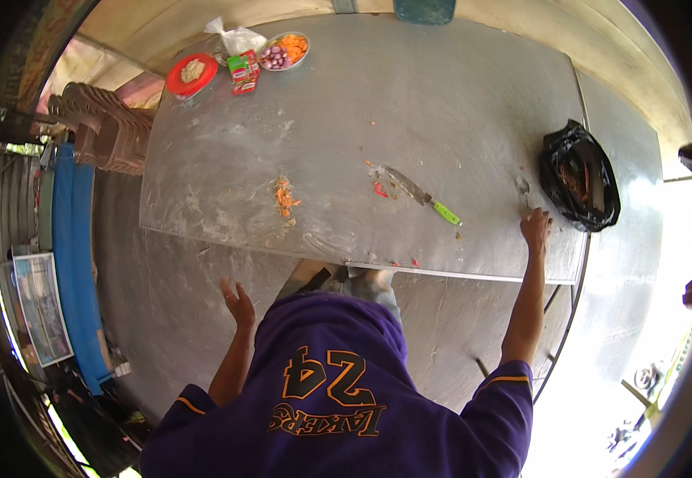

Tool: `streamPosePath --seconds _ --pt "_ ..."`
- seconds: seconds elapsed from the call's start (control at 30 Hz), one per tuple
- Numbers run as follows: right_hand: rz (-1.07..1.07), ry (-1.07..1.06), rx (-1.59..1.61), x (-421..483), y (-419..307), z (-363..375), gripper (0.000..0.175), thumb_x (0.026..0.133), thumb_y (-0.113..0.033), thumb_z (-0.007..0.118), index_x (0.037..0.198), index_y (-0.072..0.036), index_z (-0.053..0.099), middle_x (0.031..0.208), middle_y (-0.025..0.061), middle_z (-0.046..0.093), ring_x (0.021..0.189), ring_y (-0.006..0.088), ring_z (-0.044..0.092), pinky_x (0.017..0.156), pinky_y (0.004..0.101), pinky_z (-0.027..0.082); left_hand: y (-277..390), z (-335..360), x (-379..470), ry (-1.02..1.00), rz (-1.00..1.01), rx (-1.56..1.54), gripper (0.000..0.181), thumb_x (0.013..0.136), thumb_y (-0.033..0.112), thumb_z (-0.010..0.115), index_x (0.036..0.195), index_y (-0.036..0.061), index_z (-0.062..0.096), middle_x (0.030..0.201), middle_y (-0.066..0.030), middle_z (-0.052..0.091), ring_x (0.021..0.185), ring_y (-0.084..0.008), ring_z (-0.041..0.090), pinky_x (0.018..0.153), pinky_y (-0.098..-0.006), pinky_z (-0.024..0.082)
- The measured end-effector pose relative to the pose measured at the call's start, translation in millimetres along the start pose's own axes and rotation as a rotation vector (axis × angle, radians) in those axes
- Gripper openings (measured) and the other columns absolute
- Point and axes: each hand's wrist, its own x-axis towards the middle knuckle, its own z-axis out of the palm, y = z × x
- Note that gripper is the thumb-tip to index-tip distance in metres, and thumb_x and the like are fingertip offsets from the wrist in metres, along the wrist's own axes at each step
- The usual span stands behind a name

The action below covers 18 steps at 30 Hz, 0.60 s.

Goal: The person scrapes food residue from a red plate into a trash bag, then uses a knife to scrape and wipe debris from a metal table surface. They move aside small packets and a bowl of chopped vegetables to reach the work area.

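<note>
My right hand (536,228) reaches over the right front part of the grey table (441,107), its fingers at the handle end of a metal spoon (523,186). Whether the fingers grip the spoon is not clear. Off the table's front edge, my left hand (238,303) hangs over the floor with fingers apart and nothing in it. A knife (441,210) with a green handle lies near the table's middle, by vegetable scraps and a red scrap (380,190). Orange peelings (285,197) lie in a small heap to the left. A black plastic bag (610,179) with scraps inside stands open at the right.
At the back left are a bowl (303,58) of chopped orange vegetable and small purple onions, seasoning packets (244,71), a clear plastic bag (239,39) and a red lid (201,82) bearing something pale. Stacked brown plastic chairs (120,140) stand left of the table.
</note>
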Motion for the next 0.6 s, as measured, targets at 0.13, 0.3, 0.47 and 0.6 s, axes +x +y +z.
streamPosePath --seconds 0.13,0.3,0.47,0.6 --pt "-0.243 0.129 0.373 -5.6 -33.0 -3.5 0.014 0.093 -0.011 0.048 0.100 0.000 0.048 0.095 0.0302 0.056 0.089 0.0519 0.056 0.075 0.0581 0.046 0.4 4.2 3.0 0.001 0.055 0.000 0.055 0.104 0.028 0.044 0.148 -0.0029 0.031 0.155 -0.0246 0.028 0.145 -0.0379 0.025 0.117 -0.0457 0.024" --pt "-0.214 0.045 0.455 -26.0 -108.6 -2.9 0.013 0.094 -0.013 0.046 0.101 -0.002 0.043 0.089 0.0326 0.057 0.086 0.0534 0.056 0.071 0.0592 0.043 7.0 4.2 19.3 0.046 0.119 -0.080 0.053 0.104 0.024 0.046 0.148 -0.0016 0.032 0.154 -0.0238 0.030 0.145 -0.0382 0.025 0.117 -0.0464 0.024" --pt "-0.199 0.224 0.459 -36.1 -173.6 0.1 0.014 0.092 -0.012 0.048 0.101 -0.003 0.042 0.084 0.0313 0.060 0.081 0.0547 0.057 0.067 0.0600 0.044 13.7 0.5 60.7 0.102 0.240 -0.153 0.053 0.103 0.025 0.048 0.147 -0.0018 0.034 0.153 -0.0233 0.033 0.145 -0.0379 0.027 0.116 -0.0466 0.025" --pt "-0.216 0.271 0.559 -52.7 -269.4 -10.9 0.017 0.092 -0.013 0.050 0.105 -0.003 0.045 0.090 0.0300 0.061 0.082 0.0519 0.058 0.067 0.0572 0.045 40.8 -0.5 123.1 0.070 0.363 -0.281 0.052 0.102 0.027 0.049 0.144 -0.0019 0.038 0.148 -0.0231 0.040 0.140 -0.0383 0.036 0.113 -0.0474 0.030"
